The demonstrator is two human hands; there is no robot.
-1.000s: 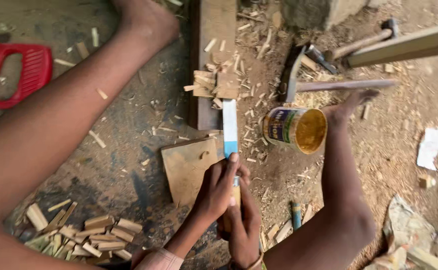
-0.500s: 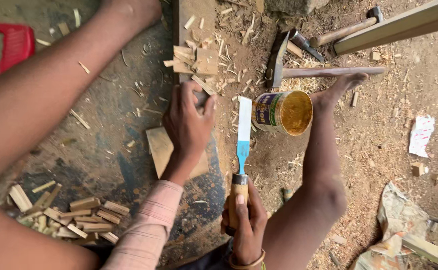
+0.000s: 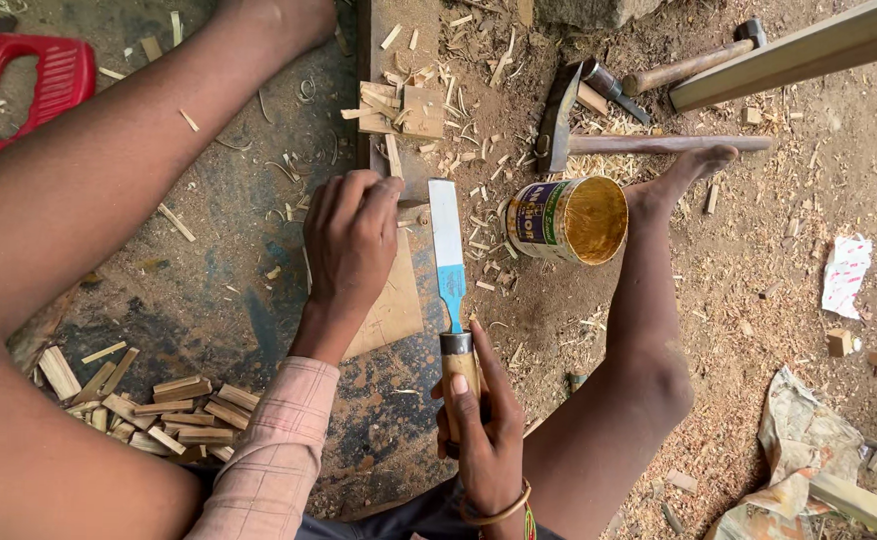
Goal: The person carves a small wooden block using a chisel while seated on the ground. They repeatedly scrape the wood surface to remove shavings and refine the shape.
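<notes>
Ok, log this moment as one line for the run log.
left hand: pressing flat pale wooden board | right hand: gripping wooden-handled blue-necked chisel | open yellow-lined tin can: right of the blade

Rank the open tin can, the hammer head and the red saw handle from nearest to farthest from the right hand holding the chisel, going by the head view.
Measured from the right hand on the chisel:
1. Open tin can, just up and to the right, beside the foot.
2. Hammer head, farther up, beyond the can.
3. Red saw handle, far off in the upper left corner.
</notes>
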